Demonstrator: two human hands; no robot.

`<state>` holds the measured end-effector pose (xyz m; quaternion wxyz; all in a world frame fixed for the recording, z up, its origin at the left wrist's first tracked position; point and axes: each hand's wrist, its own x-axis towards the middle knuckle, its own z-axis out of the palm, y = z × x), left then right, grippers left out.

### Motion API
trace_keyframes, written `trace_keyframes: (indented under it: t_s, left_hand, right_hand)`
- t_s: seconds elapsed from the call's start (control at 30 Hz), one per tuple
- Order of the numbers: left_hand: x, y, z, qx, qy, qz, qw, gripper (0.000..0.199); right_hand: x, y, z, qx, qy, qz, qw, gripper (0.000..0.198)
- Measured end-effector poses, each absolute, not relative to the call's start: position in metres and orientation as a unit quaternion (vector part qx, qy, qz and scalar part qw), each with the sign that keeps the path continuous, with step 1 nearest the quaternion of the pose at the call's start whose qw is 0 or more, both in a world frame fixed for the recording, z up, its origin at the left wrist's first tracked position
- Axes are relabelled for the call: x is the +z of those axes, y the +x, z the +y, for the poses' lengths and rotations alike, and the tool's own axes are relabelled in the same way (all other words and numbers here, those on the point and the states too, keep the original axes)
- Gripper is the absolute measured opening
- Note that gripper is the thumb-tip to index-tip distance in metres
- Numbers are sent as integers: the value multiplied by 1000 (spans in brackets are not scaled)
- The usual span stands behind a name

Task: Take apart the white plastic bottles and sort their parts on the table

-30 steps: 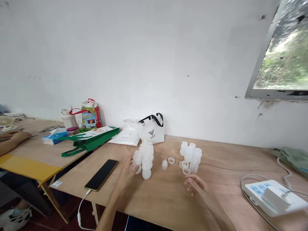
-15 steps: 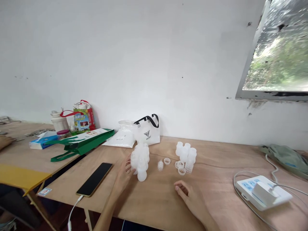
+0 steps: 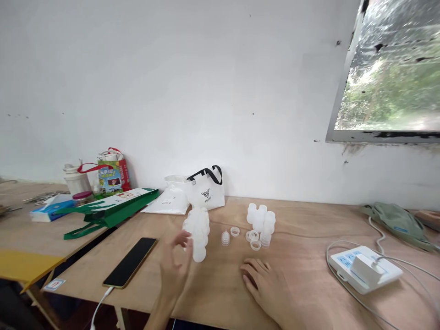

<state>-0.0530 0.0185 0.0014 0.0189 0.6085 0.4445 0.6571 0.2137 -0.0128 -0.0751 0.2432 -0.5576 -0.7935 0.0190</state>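
Front of the white bag, a cluster of small translucent white plastic bottles stands close together on the wooden table. My left hand is at the near left side of this cluster, its thumb and fingers curved apart, slightly blurred. I see nothing held in it. My right hand rests on the tabletop with loosely bent fingers and holds nothing. Beyond it are a second group of white bottles, several clear plastic rings and a stack of ringed pieces. A small pointed clear cap piece stands between the two groups, beside another ring.
A phone on a charging cable lies at left. Behind are a green bag, a white pouch and a white bag with black handles. A power strip with cables and a grey-green cloth item lie right.
My left hand has drawn back slightly from the bottle cluster, toward me. My right hand has turned palm down and settled on the table. The view has shifted slightly right.
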Motion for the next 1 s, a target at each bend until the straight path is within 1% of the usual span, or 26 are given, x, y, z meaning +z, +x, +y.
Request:
trace_keyframes:
  t_s: [0.03, 0.1, 0.13, 0.2, 0.33, 0.4, 0.5, 0.63, 0.83, 1.0]
  left_hand:
    - [-1, -42, 13, 605, 672, 424, 49, 18]
    - [-15, -23, 11, 469, 793, 369, 120, 20]
    - [-25, -15, 12, 429, 816, 364, 132, 20]
    - [-50, -5, 19, 384, 832, 380, 127, 25]
    - [-93, -3, 31, 303, 851, 424, 71, 31]
    - [-102, -5, 33, 279, 853, 438, 45, 34]
    - [-101, -6, 33, 262, 859, 439, 23, 37]
    - [-95, -5, 33, 236, 870, 432, 27, 50]
    - [-94, -4, 32, 236, 866, 439, 47, 50]
    - [-91, -3, 31, 222, 868, 441, 50, 49]
  right_hand:
    - [-74, 214, -14, 19, -558, -794, 241, 29]
    - [-74, 214, -16, 24, -556, -796, 238, 30]
    - [-74, 214, -17, 24, -556, -796, 237, 31]
    - [-77, 215, -18, 16, -565, -791, 234, 32]
    - [-85, 217, -17, -14, -602, -770, 213, 36]
    - [-87, 216, -16, -13, -614, -763, 201, 40]
    - [-86, 215, -16, 1, -621, -762, 184, 45]
    - [-80, 215, -18, 16, -622, -766, 164, 49]
    - [-77, 221, -13, 12, -604, -778, 172, 45]
    - [-85, 221, -10, 4, -608, -774, 177, 51]
